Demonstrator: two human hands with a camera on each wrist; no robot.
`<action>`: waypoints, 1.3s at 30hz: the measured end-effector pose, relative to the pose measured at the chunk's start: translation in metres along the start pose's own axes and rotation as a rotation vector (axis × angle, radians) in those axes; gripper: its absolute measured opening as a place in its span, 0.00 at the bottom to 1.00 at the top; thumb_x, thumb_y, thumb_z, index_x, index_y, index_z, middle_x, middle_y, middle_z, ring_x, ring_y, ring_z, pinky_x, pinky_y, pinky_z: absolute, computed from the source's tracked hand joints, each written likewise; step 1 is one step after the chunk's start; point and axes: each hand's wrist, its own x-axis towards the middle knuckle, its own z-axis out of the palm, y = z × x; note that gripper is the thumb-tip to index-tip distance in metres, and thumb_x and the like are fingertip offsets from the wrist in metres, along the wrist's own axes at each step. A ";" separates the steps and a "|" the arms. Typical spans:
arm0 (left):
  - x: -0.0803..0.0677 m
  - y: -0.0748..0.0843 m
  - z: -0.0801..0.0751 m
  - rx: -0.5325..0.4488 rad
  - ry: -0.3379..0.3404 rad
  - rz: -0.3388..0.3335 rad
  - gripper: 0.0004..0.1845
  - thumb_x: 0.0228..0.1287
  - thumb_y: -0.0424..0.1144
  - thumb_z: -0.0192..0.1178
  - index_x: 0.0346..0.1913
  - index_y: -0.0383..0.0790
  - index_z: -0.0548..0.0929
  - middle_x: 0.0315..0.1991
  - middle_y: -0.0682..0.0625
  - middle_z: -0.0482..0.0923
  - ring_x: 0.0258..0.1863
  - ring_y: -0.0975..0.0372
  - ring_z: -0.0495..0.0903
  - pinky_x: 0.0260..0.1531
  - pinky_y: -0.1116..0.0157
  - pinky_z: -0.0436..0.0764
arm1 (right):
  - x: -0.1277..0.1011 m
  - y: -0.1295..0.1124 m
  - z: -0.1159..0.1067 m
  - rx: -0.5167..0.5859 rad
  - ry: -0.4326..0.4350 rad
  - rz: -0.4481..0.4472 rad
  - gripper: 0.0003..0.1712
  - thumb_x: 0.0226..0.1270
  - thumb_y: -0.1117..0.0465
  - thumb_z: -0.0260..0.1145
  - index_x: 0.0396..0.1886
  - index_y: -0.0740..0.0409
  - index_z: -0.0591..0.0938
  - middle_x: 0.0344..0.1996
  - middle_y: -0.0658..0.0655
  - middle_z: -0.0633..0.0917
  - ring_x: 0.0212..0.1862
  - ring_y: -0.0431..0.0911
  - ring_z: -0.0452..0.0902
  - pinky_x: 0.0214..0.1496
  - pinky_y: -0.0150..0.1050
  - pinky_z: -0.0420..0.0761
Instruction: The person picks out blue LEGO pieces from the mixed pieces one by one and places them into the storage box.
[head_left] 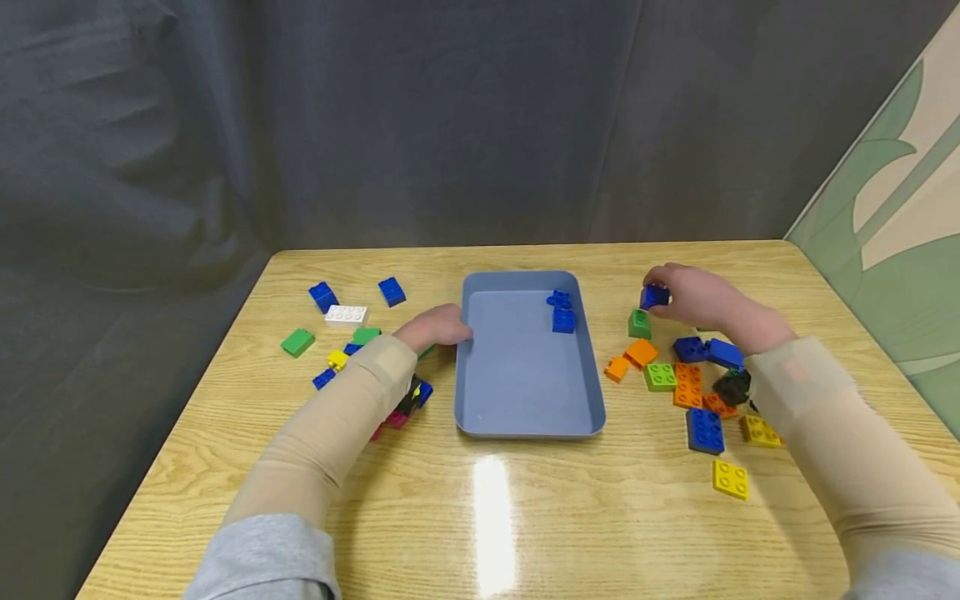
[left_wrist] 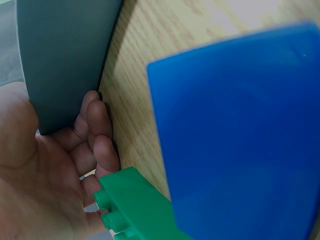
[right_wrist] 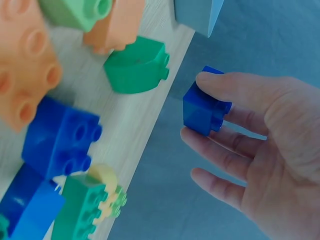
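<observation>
My left hand [head_left: 441, 326] holds the left wall of the grey-blue tray [head_left: 530, 433], thumb at the rim and curled fingers [left_wrist: 98, 117] low against the outside. Close beside that hand are a green brick [left_wrist: 137, 205] and a large blue block [left_wrist: 235, 135] in the left wrist view. Over the far right of the table, my right hand [head_left: 705, 302] pinches a small blue brick [right_wrist: 200, 107] between thumb and fingers, its studs towards the palm. A green brick [head_left: 640, 323] lies just below it. Two blue pieces [head_left: 563, 320] sit in the tray's far right corner.
To the tray's right lie orange, lime, blue and yellow bricks [head_left: 730, 479]. On the left are blue bricks, a white brick [head_left: 347, 316], a green brick [head_left: 298, 342] and a pile partly hidden by my left forearm. Dark cloth [head_left: 450, 125] hangs behind the table.
</observation>
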 end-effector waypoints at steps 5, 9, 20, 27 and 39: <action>0.000 0.000 0.000 -0.005 0.000 -0.002 0.06 0.66 0.37 0.51 0.34 0.38 0.73 0.28 0.47 0.70 0.32 0.55 0.72 0.37 0.61 0.70 | 0.003 -0.013 -0.002 -0.001 0.021 -0.021 0.26 0.60 0.62 0.71 0.56 0.69 0.75 0.50 0.71 0.78 0.45 0.60 0.76 0.50 0.58 0.75; 0.001 -0.001 0.000 -0.016 0.006 -0.006 0.06 0.66 0.37 0.52 0.33 0.38 0.73 0.28 0.47 0.70 0.32 0.55 0.72 0.37 0.61 0.70 | 0.007 -0.024 -0.002 0.004 0.041 -0.039 0.26 0.61 0.61 0.71 0.56 0.67 0.75 0.50 0.69 0.79 0.46 0.59 0.77 0.51 0.57 0.75; -0.001 0.000 0.001 -0.026 0.008 -0.010 0.05 0.66 0.37 0.51 0.34 0.38 0.73 0.29 0.47 0.71 0.32 0.55 0.72 0.38 0.61 0.70 | 0.016 -0.053 -0.001 0.007 0.067 -0.111 0.27 0.61 0.59 0.71 0.57 0.64 0.75 0.50 0.65 0.80 0.45 0.57 0.78 0.48 0.53 0.78; -0.002 0.001 0.001 -0.012 0.019 -0.005 0.06 0.66 0.36 0.51 0.33 0.38 0.72 0.28 0.47 0.69 0.30 0.56 0.70 0.35 0.62 0.69 | 0.020 -0.067 0.009 -0.012 0.064 -0.170 0.26 0.60 0.60 0.72 0.57 0.63 0.76 0.49 0.63 0.80 0.44 0.54 0.79 0.48 0.51 0.79; 0.001 -0.001 0.002 -0.015 0.015 -0.002 0.07 0.67 0.36 0.51 0.30 0.40 0.70 0.26 0.48 0.69 0.30 0.56 0.70 0.35 0.62 0.69 | 0.023 -0.083 0.030 -0.064 0.036 -0.328 0.26 0.59 0.59 0.73 0.54 0.64 0.77 0.44 0.61 0.81 0.40 0.52 0.80 0.46 0.48 0.80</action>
